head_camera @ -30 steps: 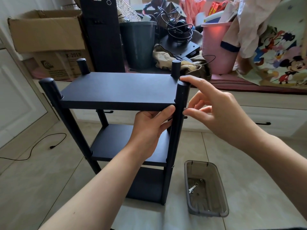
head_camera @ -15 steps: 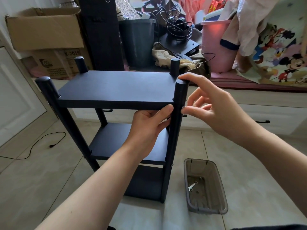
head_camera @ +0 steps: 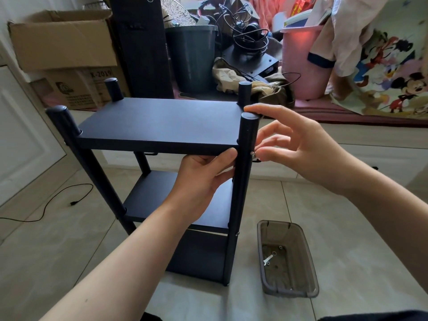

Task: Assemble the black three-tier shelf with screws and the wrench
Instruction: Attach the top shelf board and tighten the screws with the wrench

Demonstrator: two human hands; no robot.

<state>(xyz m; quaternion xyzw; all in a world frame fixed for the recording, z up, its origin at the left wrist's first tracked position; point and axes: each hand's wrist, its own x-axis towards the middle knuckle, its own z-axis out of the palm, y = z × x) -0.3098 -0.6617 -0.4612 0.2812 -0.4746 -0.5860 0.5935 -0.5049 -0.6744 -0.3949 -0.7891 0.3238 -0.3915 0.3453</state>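
Observation:
The black three-tier shelf [head_camera: 159,121] stands upright on the tiled floor. My left hand [head_camera: 203,179] grips the front edge of its top board beside the near right post [head_camera: 246,144], thumb on the edge. My right hand [head_camera: 298,147] is at that post: its index finger rests on the post's cap while thumb and another finger pinch a small silver screw [head_camera: 253,154] at the post's side, level with the top board. A small white wrench [head_camera: 268,259] lies in the grey plastic tray [head_camera: 308,258] on the floor to the right.
Washers lie in the tray beside the wrench. Behind the shelf are cardboard boxes [head_camera: 62,40], a dark bin [head_camera: 192,56], a pink bucket [head_camera: 303,63], tangled cables and cloth. A black cable [head_camera: 46,205] runs over the floor at the left.
The view has shifted slightly. My right thumb and finger have closed in on the screw at the post's side. My left hand keeps its hold on the top board.

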